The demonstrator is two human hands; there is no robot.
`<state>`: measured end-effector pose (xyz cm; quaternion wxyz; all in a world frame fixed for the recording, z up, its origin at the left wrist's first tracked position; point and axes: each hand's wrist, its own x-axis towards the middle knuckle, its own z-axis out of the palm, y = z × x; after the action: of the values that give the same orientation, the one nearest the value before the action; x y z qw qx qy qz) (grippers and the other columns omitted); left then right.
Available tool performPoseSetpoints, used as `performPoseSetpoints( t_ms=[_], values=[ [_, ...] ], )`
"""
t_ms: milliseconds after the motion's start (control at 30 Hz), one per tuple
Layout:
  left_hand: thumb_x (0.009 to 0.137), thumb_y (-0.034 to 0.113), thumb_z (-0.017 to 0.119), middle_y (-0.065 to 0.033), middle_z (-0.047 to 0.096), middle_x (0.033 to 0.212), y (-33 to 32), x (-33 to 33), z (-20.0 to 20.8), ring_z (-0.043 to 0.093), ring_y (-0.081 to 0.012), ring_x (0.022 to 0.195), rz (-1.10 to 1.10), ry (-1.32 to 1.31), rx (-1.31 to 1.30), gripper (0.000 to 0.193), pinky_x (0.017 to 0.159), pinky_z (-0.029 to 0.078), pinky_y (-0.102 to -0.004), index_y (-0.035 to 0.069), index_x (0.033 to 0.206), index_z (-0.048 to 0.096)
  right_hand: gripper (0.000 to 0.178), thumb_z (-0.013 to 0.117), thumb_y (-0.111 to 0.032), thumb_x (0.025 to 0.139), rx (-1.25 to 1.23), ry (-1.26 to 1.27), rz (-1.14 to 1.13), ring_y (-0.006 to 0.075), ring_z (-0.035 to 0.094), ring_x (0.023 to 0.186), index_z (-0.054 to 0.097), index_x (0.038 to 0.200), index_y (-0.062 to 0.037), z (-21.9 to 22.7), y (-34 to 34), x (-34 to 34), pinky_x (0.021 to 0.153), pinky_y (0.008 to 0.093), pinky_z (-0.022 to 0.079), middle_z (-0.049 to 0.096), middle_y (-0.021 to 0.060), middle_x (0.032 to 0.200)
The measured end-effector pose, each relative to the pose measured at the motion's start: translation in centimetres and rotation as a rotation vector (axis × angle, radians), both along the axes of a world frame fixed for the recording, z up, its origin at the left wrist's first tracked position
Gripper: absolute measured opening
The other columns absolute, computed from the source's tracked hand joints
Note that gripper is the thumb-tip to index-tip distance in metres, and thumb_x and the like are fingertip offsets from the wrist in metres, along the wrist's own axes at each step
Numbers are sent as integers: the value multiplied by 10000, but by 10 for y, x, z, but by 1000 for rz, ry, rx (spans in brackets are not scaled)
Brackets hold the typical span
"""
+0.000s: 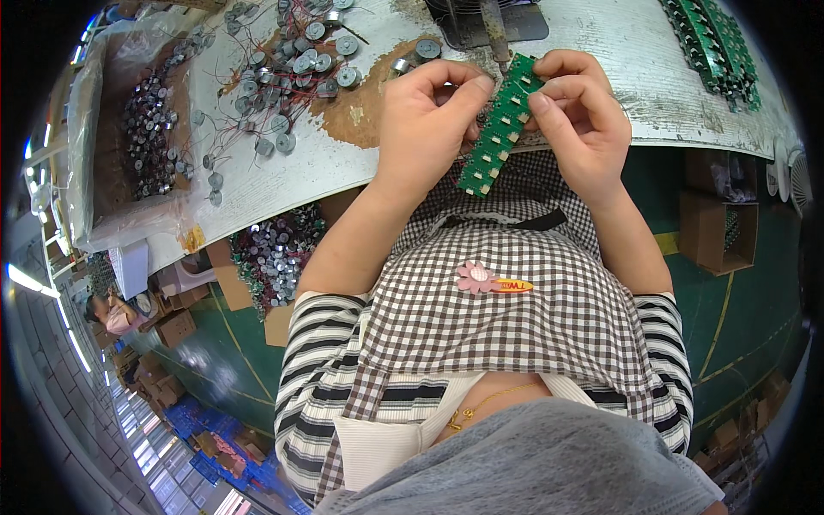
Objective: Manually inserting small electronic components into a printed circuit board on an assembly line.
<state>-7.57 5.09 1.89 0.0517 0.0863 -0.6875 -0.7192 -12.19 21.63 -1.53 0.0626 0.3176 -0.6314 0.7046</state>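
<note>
So a long green circuit board (496, 136) is being pinched at its upper right by the right hand (585, 124), over the white bench's (622, 39) edge. The left hand (422, 122) is being held bunched beside it (grip can't be told, honestly). Leftward, bench space is being taken up by loose motors (305, 64); red lettering's being displayed on a yellow pin (515, 286).

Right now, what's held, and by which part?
A green circuit board strip, near its upper end, in the right grip; the left grip's hold is unclear.
</note>
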Motion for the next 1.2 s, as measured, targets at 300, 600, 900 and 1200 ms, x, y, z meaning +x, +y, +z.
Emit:
performPoseSetpoints(
  t_ms=[300,600,900,1200],
  values=[
    [846,86,645,5,569,634,1,-1,0,461,-43,493,-7,-50,70,119,454,342,-179,-33,859,646,56,635,15,825,26,18,-23,60,600,698,606,863,43,-1,1,-1,586,154,467,535,123,1097],
    [835,81,655,14,549,608,4,-3,1,449,-43,487,13,-62,50,113,454,336,-182,-30,834,635,66,659,2,807,25,35,-12,51,584,723,627,840,49,-3,2,-6,589,151,453,534,114,1092],
    [816,116,649,1,581,608,3,-4,2,493,-27,506,52,10,-44,155,448,374,-188,-28,763,629,84,628,82,812,36,-2,19,95,521,879,611,889,55,8,-3,-2,721,191,430,484,113,1137],
    [806,102,651,-9,606,645,3,0,-4,527,-32,566,13,-33,-29,145,494,409,-190,-42,792,641,71,617,45,819,-23,7,20,65,575,764,579,879,42,-2,0,-2,646,176,488,505,105,1097]
  ],
)
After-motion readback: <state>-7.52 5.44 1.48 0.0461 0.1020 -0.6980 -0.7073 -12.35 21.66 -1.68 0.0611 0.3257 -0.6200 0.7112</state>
